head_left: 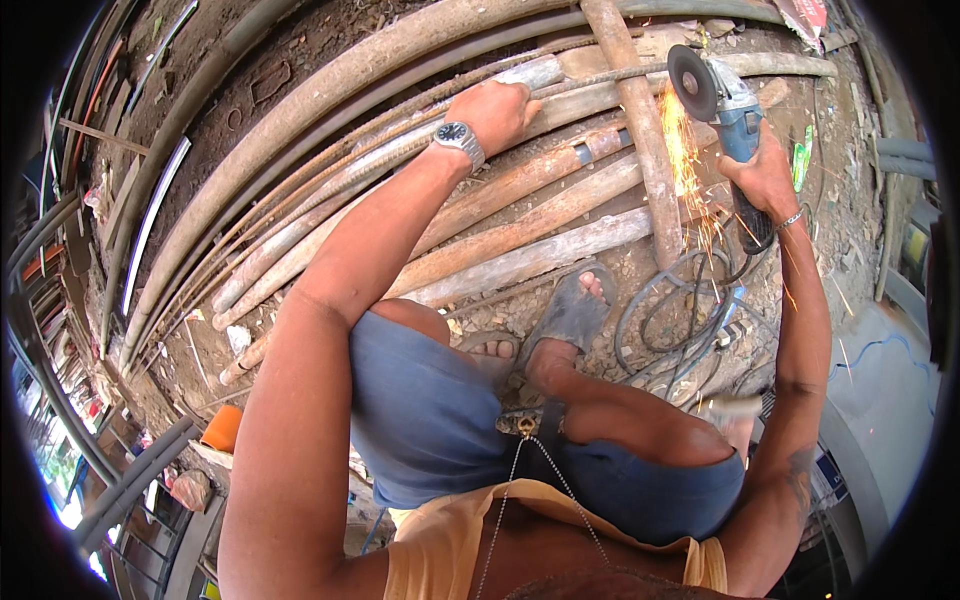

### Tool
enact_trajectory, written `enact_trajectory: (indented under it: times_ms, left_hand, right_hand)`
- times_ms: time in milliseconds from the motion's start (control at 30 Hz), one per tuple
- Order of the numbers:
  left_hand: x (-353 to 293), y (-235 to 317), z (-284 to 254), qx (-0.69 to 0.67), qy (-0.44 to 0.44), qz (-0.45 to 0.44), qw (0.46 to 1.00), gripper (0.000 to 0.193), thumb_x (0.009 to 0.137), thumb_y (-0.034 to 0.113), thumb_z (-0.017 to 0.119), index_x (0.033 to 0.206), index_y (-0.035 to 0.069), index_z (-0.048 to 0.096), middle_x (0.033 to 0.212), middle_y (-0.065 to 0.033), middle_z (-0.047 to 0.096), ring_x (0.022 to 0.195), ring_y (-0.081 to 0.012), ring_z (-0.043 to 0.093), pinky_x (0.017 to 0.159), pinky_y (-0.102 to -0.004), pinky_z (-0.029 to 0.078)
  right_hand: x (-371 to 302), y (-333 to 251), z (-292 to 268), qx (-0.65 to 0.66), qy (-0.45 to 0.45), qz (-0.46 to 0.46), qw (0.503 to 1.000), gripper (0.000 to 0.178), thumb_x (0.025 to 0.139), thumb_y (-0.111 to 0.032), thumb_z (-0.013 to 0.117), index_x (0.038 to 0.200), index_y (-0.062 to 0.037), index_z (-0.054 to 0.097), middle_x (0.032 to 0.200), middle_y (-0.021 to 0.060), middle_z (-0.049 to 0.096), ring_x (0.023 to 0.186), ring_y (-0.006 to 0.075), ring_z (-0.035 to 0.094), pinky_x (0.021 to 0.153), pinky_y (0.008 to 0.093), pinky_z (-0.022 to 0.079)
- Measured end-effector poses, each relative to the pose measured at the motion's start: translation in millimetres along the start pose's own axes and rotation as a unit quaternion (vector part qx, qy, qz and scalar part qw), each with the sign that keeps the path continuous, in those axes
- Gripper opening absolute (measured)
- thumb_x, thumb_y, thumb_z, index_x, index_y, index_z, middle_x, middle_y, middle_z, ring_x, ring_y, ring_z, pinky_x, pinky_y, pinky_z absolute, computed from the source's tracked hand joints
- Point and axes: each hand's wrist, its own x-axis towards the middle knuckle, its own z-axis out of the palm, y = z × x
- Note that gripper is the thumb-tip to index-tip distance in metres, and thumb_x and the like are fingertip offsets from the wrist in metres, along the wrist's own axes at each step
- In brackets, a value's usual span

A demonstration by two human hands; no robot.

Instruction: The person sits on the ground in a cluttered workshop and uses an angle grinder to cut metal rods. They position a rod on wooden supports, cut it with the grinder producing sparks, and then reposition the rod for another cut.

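Observation:
My right hand grips a blue angle grinder. Its dark disc touches a thin steel rod, and orange sparks fall toward me. My left hand, with a wristwatch on the wrist, presses down on the bundle of rusty rods and pipes to the left of the cut. A rusty pipe lies crosswise under the rods, between my two hands. I am crouching, with my knees and sandalled feet just below the pipes.
Long grey and rusty pipes run across the dirt ground. The grinder's coiled cable lies by my right foot. An orange cup-like object sits at the lower left. Rubble and scraps cover the ground at the right.

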Motion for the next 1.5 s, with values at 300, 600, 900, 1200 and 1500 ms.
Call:
enact_trajectory:
  times_ms: [300, 600, 900, 1200, 1500]
  left_hand:
    - [-1.2, 0.7, -2.0, 0.004, -0.014, 0.001, 1.0, 0.043, 0.099, 0.039, 0.051, 0.089, 0.0, 0.067, 0.082, -0.0253, 0.069, 0.078, -0.0417, 0.068, 0.074, -0.0505, 0.054]
    - [-4.0, 0.3, 1.6, 0.014, 0.019, 0.002, 1.0, 0.038, 0.096, 0.039, 0.056, 0.088, 0.004, 0.07, 0.081, -0.0231, 0.07, 0.078, -0.0396, 0.069, 0.072, -0.0494, 0.055]
    - [-4.8, 0.9, 5.1, 0.033, 0.031, 0.001, 0.999, 0.036, 0.097, 0.039, 0.057, 0.091, 0.005, 0.067, 0.08, -0.0209, 0.07, 0.076, -0.0375, 0.07, 0.068, -0.0482, 0.055]
    - [-6.6, -0.7, 9.6, 0.048, 0.058, 0.014, 0.997, 0.032, 0.097, 0.037, 0.058, 0.092, 0.006, 0.065, 0.08, -0.0187, 0.071, 0.075, -0.0358, 0.07, 0.066, -0.0467, 0.055]
    - [-7.3, -2.5, 14.3, 0.04, 0.078, 0.027, 0.996, 0.034, 0.097, 0.036, 0.056, 0.088, 0.003, 0.059, 0.077, -0.0192, 0.068, 0.073, -0.0385, 0.067, 0.066, -0.0491, 0.053]
  right_hand:
    - [2.9, 5.0, 0.5, -0.011, -0.002, -0.02, 1.0, 0.067, 0.066, -0.024, 0.076, 0.124, 0.0017, 0.054, 0.102, 0.0216, 0.069, 0.091, 0.0317, 0.068, 0.084, 0.0399, 0.053]
    - [2.2, -0.3, -2.4, -0.008, -0.003, -0.02, 1.0, 0.065, 0.066, -0.023, 0.076, 0.123, 0.0013, 0.055, 0.102, 0.0201, 0.069, 0.09, 0.0307, 0.068, 0.083, 0.0389, 0.053]
    - [3.8, 1.1, -0.2, 0.001, 0.01, -0.041, 0.999, 0.064, 0.067, -0.023, 0.076, 0.122, 0.0024, 0.055, 0.102, 0.0212, 0.069, 0.091, 0.0307, 0.068, 0.084, 0.0391, 0.053]
    - [8.0, -0.9, -3.3, 0.021, -0.013, -0.029, 0.999, 0.061, 0.068, -0.024, 0.078, 0.118, 0.0028, 0.055, 0.1, 0.019, 0.069, 0.087, 0.029, 0.067, 0.083, 0.0384, 0.052]
    - [11.2, 0.1, -3.8, 0.004, -0.007, -0.037, 0.999, 0.061, 0.067, -0.024, 0.075, 0.119, 0.0023, 0.055, 0.098, 0.0198, 0.068, 0.084, 0.0296, 0.067, 0.08, 0.0396, 0.053]
